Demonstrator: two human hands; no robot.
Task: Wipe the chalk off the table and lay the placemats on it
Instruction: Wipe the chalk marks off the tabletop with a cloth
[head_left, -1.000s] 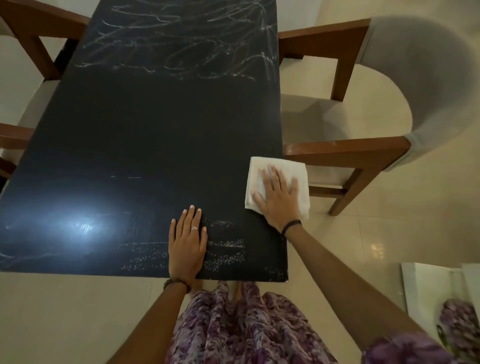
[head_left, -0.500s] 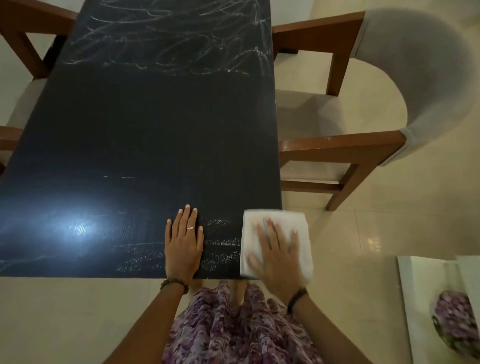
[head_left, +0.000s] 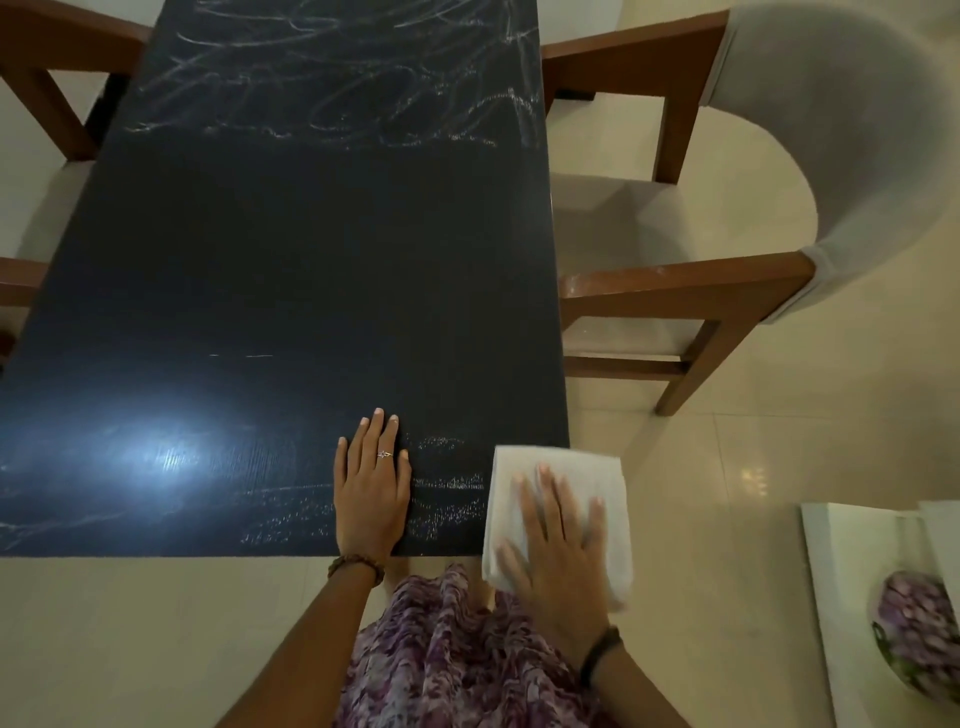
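A dark table (head_left: 291, 270) fills the left and middle of the head view. White chalk scribbles (head_left: 337, 83) cover its far end, and faint chalk specks (head_left: 447, 499) lie near the front edge. My right hand (head_left: 556, 551) presses flat on a folded white cloth (head_left: 558, 478) at the table's near right corner; the cloth hangs over the front and right edges. My left hand (head_left: 371, 488) rests flat on the table beside the specks, fingers together, holding nothing. No placemats lie on the table.
A wooden chair (head_left: 691, 280) with a grey curved back stands close to the table's right side. Another chair's wooden frame (head_left: 41, 78) shows at the far left. A white surface (head_left: 852, 597) sits at the lower right.
My right hand has dragged the cloth toward me along the right edge, from beside the chair's armrest to the near corner. The left hand has stayed in place.
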